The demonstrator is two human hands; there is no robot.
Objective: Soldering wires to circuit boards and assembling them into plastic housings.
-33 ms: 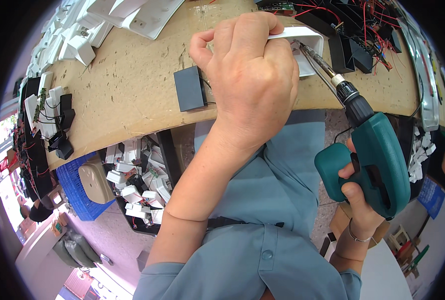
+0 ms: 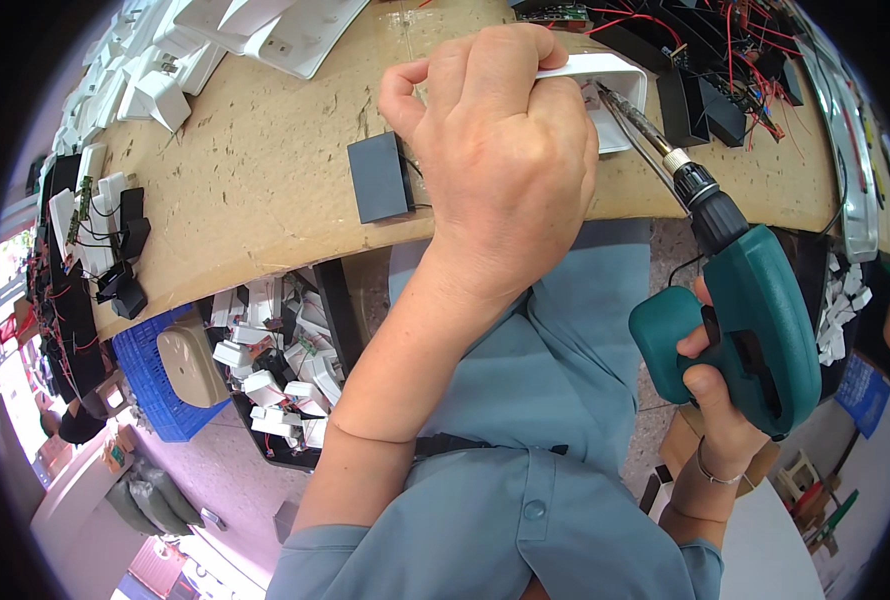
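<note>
Across the scuffed worktop (image 2: pixel 255 190), seems to steady white casing (image 2: pixel 630 84), upper right of centre, with left grip (image 2: pixel 505 140) curled over its edge; cannot tell any pinch, fingertips hidden. Wraps right grip (image 2: pixel 717 402) around green soldering gun (image 2: pixel 765 310) at right, tip (image 2: pixel 605 93) angled into casing, probably for access.

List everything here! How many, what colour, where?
soldering gun: one, green and black, right
case: one, white, top centre
box: one, dark grey, table middle
table: one, tan, top
housings: many, white, upper left
black parts: many, black, upper right
tray: one, clear, right edge
small boxes: several, black, table's left end
bin: one, black, below table
white parts: many, white, inside bin
crate: one, blue, by bin
rounded thing: one, beige, by crate
clothes: one set, blue, worn
left hand: one, bare, at case
right hand: one, bare, around gun
</note>
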